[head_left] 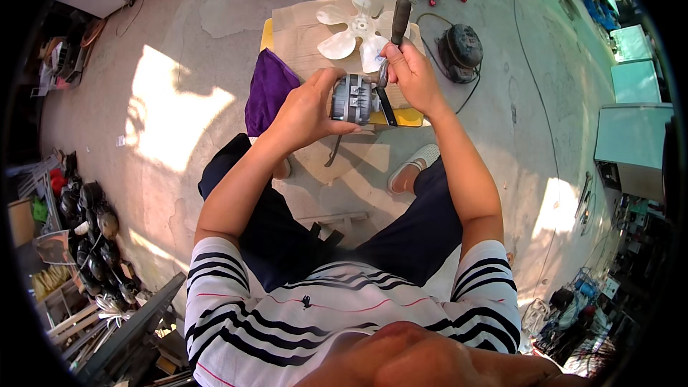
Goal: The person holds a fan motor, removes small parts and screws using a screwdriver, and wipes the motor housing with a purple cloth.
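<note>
My left hand [308, 111] is closed around a small silver electric motor [351, 99], thumb below and fingers above, over the near edge of a low stand. My right hand [412, 79] grips a tool with a dark handle [401, 21], which points away from me. The tool's working end is down at the motor's right end; its exact kind is unclear. A flat black strip [388, 107] slants down beside that end; I cannot tell whether it belongs to the tool or the motor. Just beyond my hands lies a whitish plastic fan blade [361, 26].
Brown cardboard [294, 29] covers the yellow-edged stand, and a purple cloth [271, 93] hangs over its left side. A black compressor [461, 46] with a cable sits on the floor to the right. Crowded parts [89, 229] line the left; a pale green cabinet [634, 136] stands right.
</note>
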`<move>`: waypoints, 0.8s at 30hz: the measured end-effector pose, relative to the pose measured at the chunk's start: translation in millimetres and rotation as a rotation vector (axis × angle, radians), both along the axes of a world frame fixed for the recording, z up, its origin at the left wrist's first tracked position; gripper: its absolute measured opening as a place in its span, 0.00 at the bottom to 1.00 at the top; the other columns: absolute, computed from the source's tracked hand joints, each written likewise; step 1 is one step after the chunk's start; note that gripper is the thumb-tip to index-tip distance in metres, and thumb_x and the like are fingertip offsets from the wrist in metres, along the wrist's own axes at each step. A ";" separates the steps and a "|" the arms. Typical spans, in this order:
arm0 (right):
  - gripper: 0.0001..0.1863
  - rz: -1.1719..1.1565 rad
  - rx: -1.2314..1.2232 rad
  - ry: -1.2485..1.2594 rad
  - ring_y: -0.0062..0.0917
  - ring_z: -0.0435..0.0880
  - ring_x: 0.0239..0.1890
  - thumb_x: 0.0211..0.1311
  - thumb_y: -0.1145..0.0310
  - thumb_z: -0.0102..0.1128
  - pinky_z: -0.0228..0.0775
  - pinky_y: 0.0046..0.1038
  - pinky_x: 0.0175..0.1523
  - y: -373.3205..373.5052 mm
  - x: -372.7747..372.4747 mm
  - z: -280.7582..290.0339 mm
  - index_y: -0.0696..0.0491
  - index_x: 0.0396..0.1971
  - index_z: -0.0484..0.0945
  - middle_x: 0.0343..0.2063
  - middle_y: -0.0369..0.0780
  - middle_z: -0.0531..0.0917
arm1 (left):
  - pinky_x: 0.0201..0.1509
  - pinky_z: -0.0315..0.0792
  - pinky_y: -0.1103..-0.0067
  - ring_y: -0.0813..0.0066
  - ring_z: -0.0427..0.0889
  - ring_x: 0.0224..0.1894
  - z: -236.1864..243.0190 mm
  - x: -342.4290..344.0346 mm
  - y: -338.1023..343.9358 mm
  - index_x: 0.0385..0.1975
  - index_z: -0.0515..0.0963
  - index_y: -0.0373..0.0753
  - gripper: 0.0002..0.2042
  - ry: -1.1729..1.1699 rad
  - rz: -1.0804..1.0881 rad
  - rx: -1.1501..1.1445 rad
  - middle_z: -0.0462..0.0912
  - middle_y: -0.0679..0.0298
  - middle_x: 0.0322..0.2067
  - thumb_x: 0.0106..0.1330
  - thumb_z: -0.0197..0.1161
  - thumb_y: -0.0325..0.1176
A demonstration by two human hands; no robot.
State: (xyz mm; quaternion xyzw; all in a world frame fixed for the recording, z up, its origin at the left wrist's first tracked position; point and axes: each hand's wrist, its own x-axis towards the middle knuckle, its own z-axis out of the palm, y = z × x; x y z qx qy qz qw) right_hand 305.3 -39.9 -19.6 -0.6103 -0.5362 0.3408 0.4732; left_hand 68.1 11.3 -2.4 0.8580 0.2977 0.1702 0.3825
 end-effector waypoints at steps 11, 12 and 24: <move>0.19 -0.057 -0.323 0.534 0.13 0.65 0.19 0.79 0.55 0.50 0.58 0.20 0.24 8.8 7.1 -13.0 0.58 0.42 0.76 0.21 0.31 0.72 | 0.61 0.75 0.65 0.51 0.81 0.59 1.3 -0.4 -0.2 0.59 0.69 0.36 0.42 0.010 0.007 -0.033 0.80 0.50 0.54 0.43 0.86 0.39; 0.18 -0.059 -0.220 0.374 0.15 0.69 0.20 0.79 0.56 0.51 0.61 0.22 0.25 6.5 8.0 -12.7 0.58 0.43 0.75 0.21 0.32 0.74 | 0.62 0.75 0.65 0.51 0.80 0.59 0.2 -0.5 -0.6 0.60 0.69 0.36 0.42 0.005 0.013 -0.046 0.80 0.50 0.54 0.43 0.85 0.39; 0.10 0.064 0.357 -0.526 0.47 0.86 0.34 0.73 0.68 0.58 0.77 0.42 0.38 -34.5 -11.7 -4.1 0.54 0.46 0.70 0.33 0.45 0.85 | 0.64 0.74 0.65 0.52 0.79 0.62 0.0 -2.3 0.3 0.60 0.69 0.35 0.42 -0.010 0.021 -0.092 0.80 0.50 0.55 0.44 0.85 0.39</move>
